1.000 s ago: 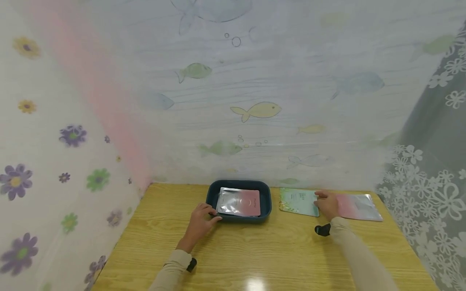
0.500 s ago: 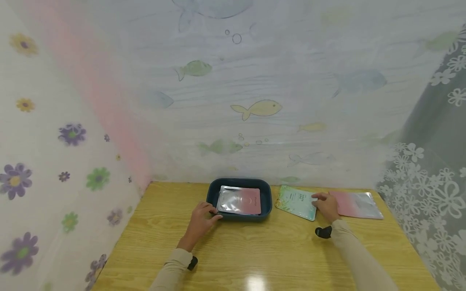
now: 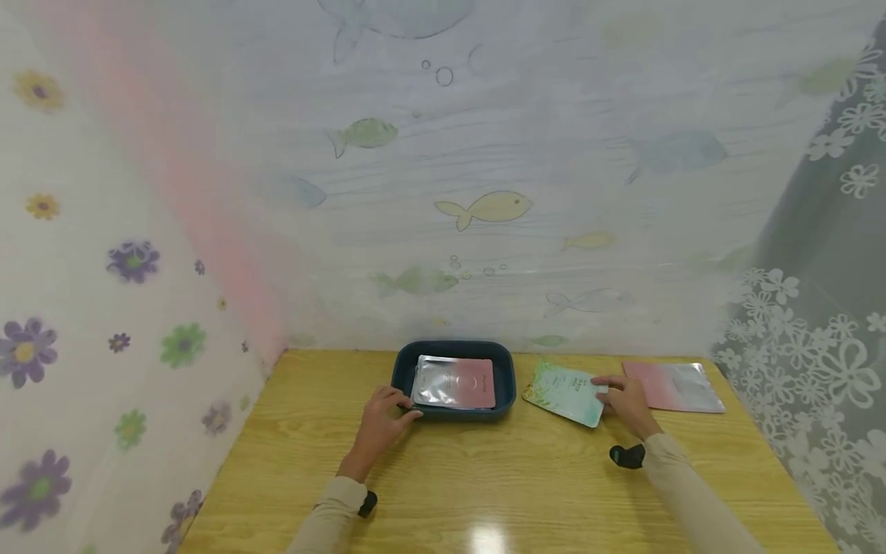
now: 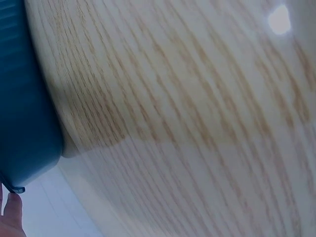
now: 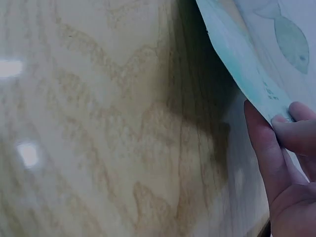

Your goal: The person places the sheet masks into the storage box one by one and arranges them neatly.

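My right hand pinches the right edge of a mint-green sachet printed with leaves. In the right wrist view, the green sachet is raised off the table, thumb on one face and fingers behind. At the front left corner of a dark blue tub, my left hand holds the rim between thumb and fingers. Part of the blue tub and a fingertip show in the left wrist view. Inside the tub lies a pink and silver sachet.
Another pink and silver sachet lies flat on the wooden table, right of my right hand. A wall painted with fish stands directly behind the tub and table edge.
The green sachet has turned, its right end swinging toward me, and has come up off the table in my right hand. My left hand stays at the tub's rim.
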`<control>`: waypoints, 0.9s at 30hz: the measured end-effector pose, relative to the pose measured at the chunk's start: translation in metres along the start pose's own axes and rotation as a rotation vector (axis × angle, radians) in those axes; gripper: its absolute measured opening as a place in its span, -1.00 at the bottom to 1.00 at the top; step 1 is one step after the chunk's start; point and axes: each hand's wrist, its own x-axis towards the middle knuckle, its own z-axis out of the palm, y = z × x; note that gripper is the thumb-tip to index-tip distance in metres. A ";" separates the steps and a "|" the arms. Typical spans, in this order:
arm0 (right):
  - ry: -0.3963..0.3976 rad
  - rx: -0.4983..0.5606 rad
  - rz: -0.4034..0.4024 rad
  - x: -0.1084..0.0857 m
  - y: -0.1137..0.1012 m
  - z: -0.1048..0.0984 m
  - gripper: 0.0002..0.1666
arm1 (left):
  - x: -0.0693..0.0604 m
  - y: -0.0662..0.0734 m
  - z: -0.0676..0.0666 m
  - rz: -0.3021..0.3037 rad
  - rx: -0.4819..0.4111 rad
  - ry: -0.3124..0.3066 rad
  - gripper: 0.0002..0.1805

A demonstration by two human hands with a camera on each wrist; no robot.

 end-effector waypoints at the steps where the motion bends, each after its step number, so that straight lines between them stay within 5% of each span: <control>1: -0.003 0.008 0.004 -0.002 0.001 -0.001 -0.61 | -0.001 0.000 0.001 0.004 -0.002 0.003 -0.69; 20: 0.044 0.092 0.038 -0.041 -0.003 -0.004 -0.56 | -0.001 0.001 -0.001 -0.041 -0.001 -0.006 -0.71; 27: 0.040 0.047 0.033 -0.047 -0.007 -0.002 -0.58 | -0.002 -0.001 0.001 0.001 -0.006 0.014 -0.68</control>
